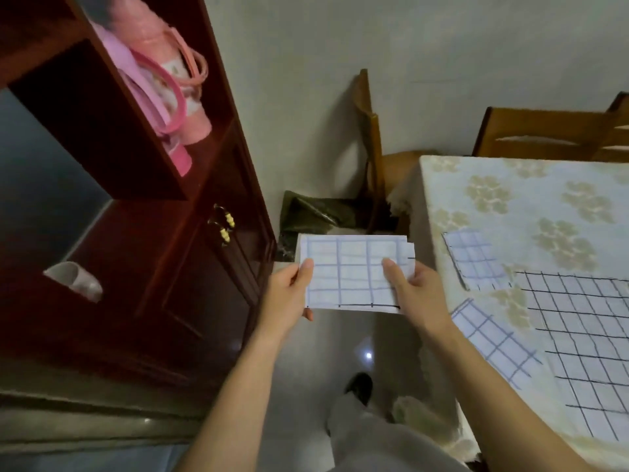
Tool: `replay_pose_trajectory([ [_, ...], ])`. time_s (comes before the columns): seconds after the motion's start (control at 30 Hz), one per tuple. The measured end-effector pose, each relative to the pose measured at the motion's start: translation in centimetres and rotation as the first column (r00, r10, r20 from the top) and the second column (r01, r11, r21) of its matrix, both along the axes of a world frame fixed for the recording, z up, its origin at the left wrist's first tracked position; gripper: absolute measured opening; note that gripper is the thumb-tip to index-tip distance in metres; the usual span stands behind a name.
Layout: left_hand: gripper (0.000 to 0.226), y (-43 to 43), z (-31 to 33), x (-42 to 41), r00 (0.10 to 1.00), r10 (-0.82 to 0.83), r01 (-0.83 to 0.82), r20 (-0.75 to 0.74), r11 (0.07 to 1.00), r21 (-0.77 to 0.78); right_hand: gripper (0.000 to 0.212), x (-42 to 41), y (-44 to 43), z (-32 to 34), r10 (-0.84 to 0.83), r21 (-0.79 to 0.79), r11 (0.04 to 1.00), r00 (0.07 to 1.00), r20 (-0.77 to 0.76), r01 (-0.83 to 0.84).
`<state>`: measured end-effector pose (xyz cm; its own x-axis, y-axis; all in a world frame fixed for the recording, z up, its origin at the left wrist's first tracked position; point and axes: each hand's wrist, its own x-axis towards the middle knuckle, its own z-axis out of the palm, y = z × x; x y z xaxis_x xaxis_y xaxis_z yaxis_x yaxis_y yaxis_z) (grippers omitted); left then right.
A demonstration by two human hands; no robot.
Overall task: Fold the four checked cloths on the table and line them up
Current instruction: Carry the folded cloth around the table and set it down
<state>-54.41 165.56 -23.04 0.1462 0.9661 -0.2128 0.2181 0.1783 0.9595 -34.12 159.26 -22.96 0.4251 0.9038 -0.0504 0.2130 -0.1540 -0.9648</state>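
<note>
I hold a folded white cloth with blue checks [354, 270] in the air, left of the table and above the floor. My left hand [289, 294] pinches its left edge and my right hand [415, 291] pinches its lower right part, thumbs on top. On the table [510, 206] lie three more checked cloths: a small blue-checked one [473, 257] near the left edge, another blue-checked one [490, 338] closer to me, and a large black-checked one [585, 338] spread flat, overlapping both.
A dark red wooden cabinet [163, 267] stands at the left with pink bags [170, 97] on its shelf. Wooden chairs [544, 134] stand behind the table. A dark green bag [313, 212] lies on the floor by the wall. My leg and foot [360, 390] show below.
</note>
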Motion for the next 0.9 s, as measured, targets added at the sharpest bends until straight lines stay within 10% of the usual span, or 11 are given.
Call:
replay_pose_trajectory([
  [0.37,0.032,21.2,3.9,7.3,0.989,0.022,-0.001,-0.146,0.99,0.143,0.017,7.1,19.7,0.4,-0.05,0.075,0.996,0.996,-0.076,0.056],
  [0.9,0.023,37.2,-1.8,31.9,0.79,-0.606,0.608,-0.093,0.794,-0.013,0.025,23.0,26.1,-4.0,-0.623,-0.179,0.766,0.781,0.029,0.618],
])
